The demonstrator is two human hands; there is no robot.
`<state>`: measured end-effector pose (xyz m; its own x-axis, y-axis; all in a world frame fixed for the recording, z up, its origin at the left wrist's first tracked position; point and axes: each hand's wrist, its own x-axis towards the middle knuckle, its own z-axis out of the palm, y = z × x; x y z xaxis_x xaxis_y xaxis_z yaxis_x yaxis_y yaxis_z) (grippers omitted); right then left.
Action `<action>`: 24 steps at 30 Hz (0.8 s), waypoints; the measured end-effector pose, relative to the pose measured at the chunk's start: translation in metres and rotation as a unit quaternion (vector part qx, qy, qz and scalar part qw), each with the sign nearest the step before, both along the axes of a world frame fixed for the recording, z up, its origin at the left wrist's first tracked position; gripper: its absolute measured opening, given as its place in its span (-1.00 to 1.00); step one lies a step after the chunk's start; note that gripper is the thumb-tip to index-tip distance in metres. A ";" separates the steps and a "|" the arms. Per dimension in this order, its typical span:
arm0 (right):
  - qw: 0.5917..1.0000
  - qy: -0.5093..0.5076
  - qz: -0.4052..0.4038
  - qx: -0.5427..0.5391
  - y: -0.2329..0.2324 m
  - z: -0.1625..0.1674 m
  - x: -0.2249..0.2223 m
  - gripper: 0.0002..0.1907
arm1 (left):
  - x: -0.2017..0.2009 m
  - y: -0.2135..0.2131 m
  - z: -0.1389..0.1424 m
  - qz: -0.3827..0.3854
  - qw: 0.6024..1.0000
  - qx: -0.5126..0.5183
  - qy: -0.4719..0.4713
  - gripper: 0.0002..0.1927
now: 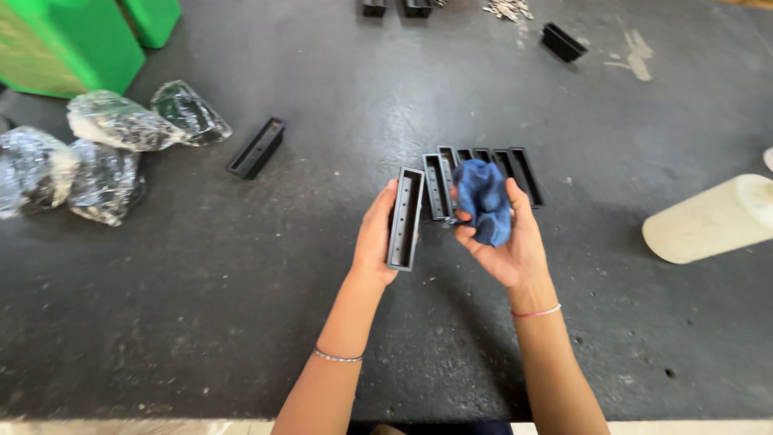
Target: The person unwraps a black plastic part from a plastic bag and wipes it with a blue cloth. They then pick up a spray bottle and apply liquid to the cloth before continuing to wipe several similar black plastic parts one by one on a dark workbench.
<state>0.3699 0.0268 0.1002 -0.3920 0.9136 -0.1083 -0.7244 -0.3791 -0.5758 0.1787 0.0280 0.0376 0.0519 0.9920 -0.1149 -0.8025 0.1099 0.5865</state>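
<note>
2 bare hands over a dark tabletop [241, 322]. Left hand [374, 238] closed around 1 long black open-topped channel piece [405, 217], held upright-tilted, holes visible along its inner floor. Right hand [511, 242] clutching 1 crumpled blue cloth [483, 200], fingers wrapped under it.

Landmark: the held channel piece. Just beyond it and the cloth, a row of like black pieces [483, 165] lies side by side on the table; about 6 show, count uncertain since the cloth and right hand cover part of the row. Well left of it, 1 more black piece [258, 148] lies alone. Far beyond it, 3 more black pieces near the top edge, 2 of them cut off by the frame, plus a small heap of metal bits [507, 9], too small to make out. Far left, 4 clear plastic-wrapped bundles [121, 121] and 2 green containers [72, 40], both cropped. Far right, 1 pale cylinder [713, 219] lying on its side, end cut off.
</note>
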 end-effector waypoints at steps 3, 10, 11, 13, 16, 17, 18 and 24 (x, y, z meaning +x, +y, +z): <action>1.000 0.024 0.016 -0.004 -0.004 -0.001 0.004 -0.44 | 0.004 -0.005 0.009 -0.005 1.000 -0.008 -0.026 -0.62; 0.990 -0.121 0.001 0.069 -0.005 -0.002 0.007 -0.49 | 0.004 -0.004 0.009 0.041 0.999 -0.021 0.011 -0.55; 0.979 -0.175 -0.023 0.105 -0.007 -0.001 0.005 -0.50 | 0.004 -0.003 0.009 0.048 0.999 -0.021 0.011 -0.55; 0.955 -0.244 -0.062 0.157 -0.010 0.002 -0.003 -0.53 | 0.001 -0.002 0.009 0.058 0.998 -0.020 0.012 -0.55; 0.873 -0.379 -0.141 0.272 -0.020 0.014 -0.014 -0.60 | -0.002 -0.005 0.011 0.047 0.999 0.002 -0.005 -0.56; 0.786 -0.472 -0.186 0.354 -0.021 0.018 -0.019 -0.65 | -0.002 -0.007 0.012 0.035 0.999 0.028 -0.022 -0.57; 0.678 -0.554 -0.229 0.425 -0.023 0.022 -0.024 -0.69 | -0.002 -0.009 0.013 0.020 0.998 0.052 -0.040 -0.58; 0.530 -0.606 -0.268 0.529 -0.021 0.031 -0.070 -0.61 | 0.000 -0.012 0.015 0.016 1.000 0.019 -0.015 -0.62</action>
<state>0.2999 0.0061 0.1314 -0.2742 0.6597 0.6997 0.5808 0.6935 -0.4262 0.1783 0.0160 0.0530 0.0237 0.9968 -0.0762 -0.8223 0.0628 0.5655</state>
